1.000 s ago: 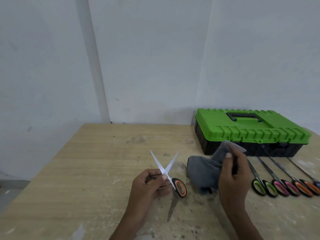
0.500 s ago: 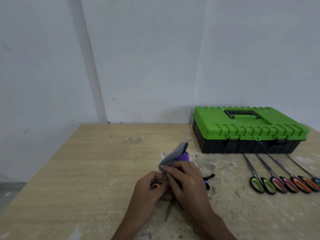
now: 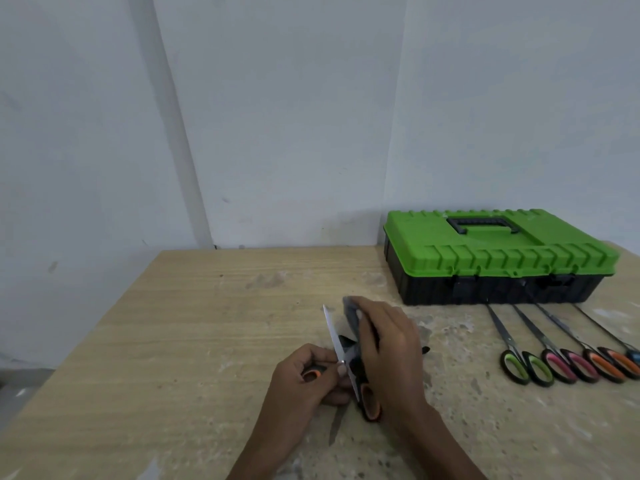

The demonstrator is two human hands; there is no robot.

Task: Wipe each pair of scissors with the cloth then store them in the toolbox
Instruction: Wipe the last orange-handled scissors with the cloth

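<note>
The open pair of orange-handled scissors was held just above the table, a little toward the near edge from its middle. One bare blade pointed up toward 11 o'clock. The other blade was hidden under the grey cloth, which pointed toward 12 o'clock.

The left hand had its fingers curled round one orange-and-black handle loop, with the thumb tip pressed beside the pivot. The right hand was bent over the cloth, its fingers and thumb pinching the fold closed over the covered blade. The second handle loop stuck out below that hand at 6 o'clock. The two hands were touching or nearly so; from where I stood I could not tell which.

At 3 o'clock from the hands, well apart from them, a row of other scissors lay flat, handles toward the near edge and closed blades toward 11 o'clock: green loops, pink, orange, and a fourth pair cut off by the edge of view.

At 2 o'clock sat the toolbox, black with a green lid, shut, its black carrying handle folded flat, close against the pale wall.
</note>
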